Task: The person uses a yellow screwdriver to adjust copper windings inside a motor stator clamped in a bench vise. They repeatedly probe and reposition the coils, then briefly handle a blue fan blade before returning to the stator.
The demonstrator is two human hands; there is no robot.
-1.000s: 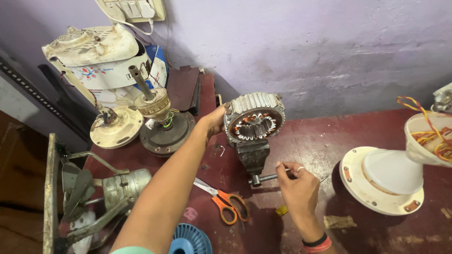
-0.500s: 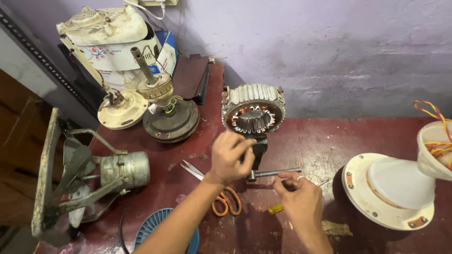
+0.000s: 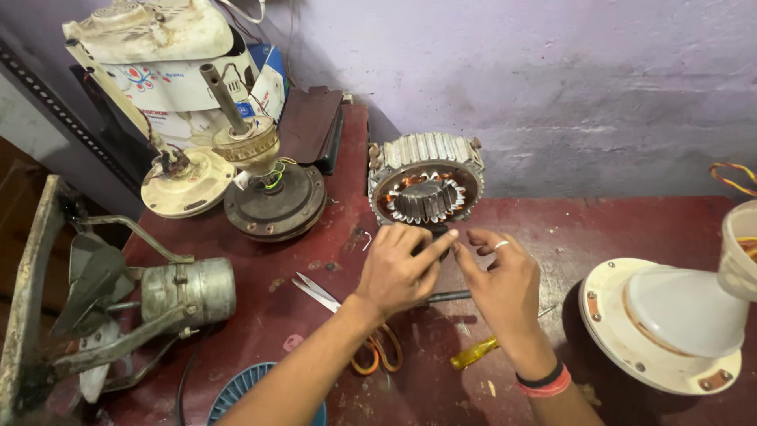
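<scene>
The motor stator (image 3: pixel 426 185) stands upright at the table's (image 3: pixel 631 225) twelve o'clock edge, against the wall. Just below it, the left hand (image 3: pixel 404 270) and right hand (image 3: pixel 502 278) meet, fingers loosely curled and fingertips touching; whether they pinch anything cannot be told. Scissors (image 3: pixel 347 315) lie at seven o'clock of the hands.

Stator (image 3: pixel 426 185): ribbed dull grey metal shell, copper windings inside. My left hand (image 3: pixel 402 268) and right hand (image 3: pixel 501 276) are bare skin. Table (image 3: pixel 615 229): worn, matt dark-red surface. Scissors (image 3: pixel 347 315): bright steel blades, orange plastic loops. Fan cover (image 3: pixel 670 323): glossy cream plastic.
</scene>
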